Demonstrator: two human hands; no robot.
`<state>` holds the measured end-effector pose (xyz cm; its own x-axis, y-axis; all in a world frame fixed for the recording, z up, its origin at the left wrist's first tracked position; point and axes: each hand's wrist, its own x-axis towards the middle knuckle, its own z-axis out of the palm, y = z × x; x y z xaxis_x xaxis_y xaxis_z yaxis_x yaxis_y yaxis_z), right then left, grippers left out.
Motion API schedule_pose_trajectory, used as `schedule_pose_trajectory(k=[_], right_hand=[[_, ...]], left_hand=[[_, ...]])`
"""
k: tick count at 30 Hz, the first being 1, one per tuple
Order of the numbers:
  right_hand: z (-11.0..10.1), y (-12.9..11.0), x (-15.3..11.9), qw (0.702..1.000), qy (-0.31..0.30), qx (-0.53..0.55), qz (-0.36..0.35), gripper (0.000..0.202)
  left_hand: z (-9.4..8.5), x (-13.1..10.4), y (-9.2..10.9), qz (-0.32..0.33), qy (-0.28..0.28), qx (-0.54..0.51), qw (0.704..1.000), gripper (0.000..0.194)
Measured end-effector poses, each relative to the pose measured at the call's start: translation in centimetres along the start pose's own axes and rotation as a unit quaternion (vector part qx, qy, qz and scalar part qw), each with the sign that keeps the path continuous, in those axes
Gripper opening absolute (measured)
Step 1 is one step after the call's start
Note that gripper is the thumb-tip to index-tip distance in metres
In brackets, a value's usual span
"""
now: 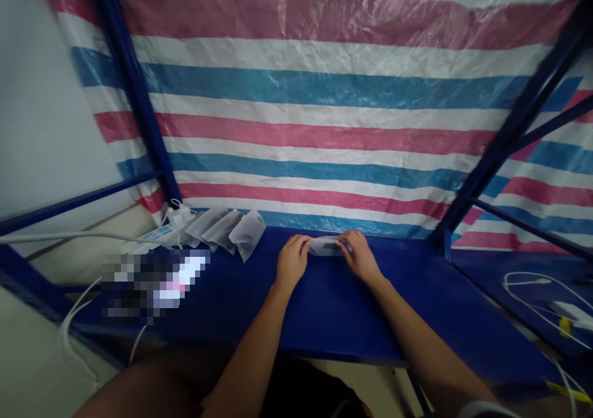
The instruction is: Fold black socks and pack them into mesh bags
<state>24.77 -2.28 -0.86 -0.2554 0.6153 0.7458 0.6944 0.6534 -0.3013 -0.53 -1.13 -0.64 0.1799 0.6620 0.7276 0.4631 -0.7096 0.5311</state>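
Between my two hands lies a greyish translucent pouch (323,246), low over the blue tabletop (343,307). The fingers of my left hand (293,259) pinch its left end. At the other end, my right hand (360,256) grips it with thumb and fingertips. Something darker shows near the pouch's right side, but I cannot make out what it is. Several similar grey translucent pouches (248,233) stand in a row to the left, leaning against one another, apart from my hands.
A power strip (157,240) with a plugged-in white charger (180,215) and cables sits at the back left, beside a blurred-out patch. Blue metal posts (134,91) frame a striped plastic sheet (315,84). White cables (528,280) lie on the right-hand surface.
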Motion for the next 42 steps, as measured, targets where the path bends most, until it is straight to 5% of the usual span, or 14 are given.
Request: schedule_pose_trajectory(k=[4, 8, 13, 20, 24, 27, 31, 35, 38, 42], right_hand=[[-1.2, 2.3, -0.4, 0.999, 0.012, -0.001, 0.05, 0.018], [-0.4, 2.1, -0.7, 0.989, 0.006, 0.098, 0.113, 0.023], [0.5, -0.4, -0.8, 0.969, -0.035, 0.199, 0.142, 0.026], [0.7, -1.6, 0.0, 0.992, -0.017, 0.111, 0.066, 0.031], [1.5, -1.3, 0.4, 0.981, -0.032, 0.146, 0.125, 0.033], [1.8, -1.1, 0.5, 0.945, 0.013, 0.229, 0.232, 0.041], [1.8, -1.3, 0.5, 0.812, 0.07, 0.451, 0.364, 0.054], [1.7, -2.8, 0.2, 0.704, -0.01, 0.586, 0.401, 0.051], [1.9, -4.2, 0.1, 0.69, -0.065, 0.601, 0.399, 0.053], [2.6, -4.7, -0.2, 0.71, -0.063, 0.58, 0.395, 0.055]], left_hand=[[-0.9, 0.4, -1.7, -0.075, 0.098, 0.002, 0.992, 0.019], [-0.4, 0.2, -2.9, -0.134, 0.137, -0.005, 0.981, 0.016], [1.0, -0.4, -3.2, -0.19, 0.096, -0.081, 0.974, 0.027], [1.8, -0.8, -2.2, -0.136, 0.021, -0.108, 0.985, 0.036], [2.1, -0.9, -2.1, -0.121, 0.015, -0.125, 0.985, 0.037], [2.2, -0.9, -2.5, -0.194, 0.065, -0.12, 0.972, 0.05], [2.5, -0.7, -2.6, -0.33, 0.047, -0.238, 0.912, 0.062], [2.5, -0.5, -1.7, -0.273, -0.051, -0.306, 0.911, 0.062], [2.0, -0.5, -1.1, -0.235, -0.056, -0.201, 0.949, 0.062], [1.2, -0.6, -0.7, -0.184, -0.062, -0.048, 0.98, 0.058]])
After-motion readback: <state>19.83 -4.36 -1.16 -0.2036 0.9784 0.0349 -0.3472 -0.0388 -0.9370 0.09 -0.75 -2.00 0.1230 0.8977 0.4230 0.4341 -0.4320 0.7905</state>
